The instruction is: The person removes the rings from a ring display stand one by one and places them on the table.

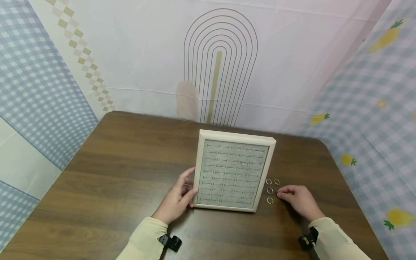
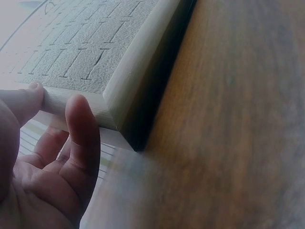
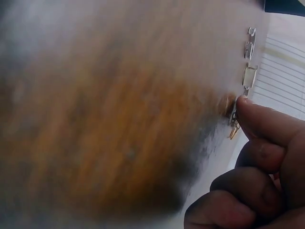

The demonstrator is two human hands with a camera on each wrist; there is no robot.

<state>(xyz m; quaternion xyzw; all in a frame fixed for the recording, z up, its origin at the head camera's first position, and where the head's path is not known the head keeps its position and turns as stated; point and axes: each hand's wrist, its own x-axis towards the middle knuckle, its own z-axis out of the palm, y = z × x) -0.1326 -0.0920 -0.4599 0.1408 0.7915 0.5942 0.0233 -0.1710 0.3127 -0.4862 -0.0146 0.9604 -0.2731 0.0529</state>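
A cream-framed ring display board with a grey slotted pad leans upright on the table. At its lower left edge, my left hand grips the frame between thumb and fingers; the left wrist view shows the hand at the frame's corner. A small ring appears to sit in the pad. Several loose rings lie right of the board, among them a silver ring and a gold ring. Beside them, my right hand has thumb and index together, pinching a ring mostly hidden by the fingertips.
The brown wooden table extends to the left and in front of the board. A patterned cloth backdrop hangs behind its far edge, with checked cloth at both sides. Each wrist wears a black strap camera.
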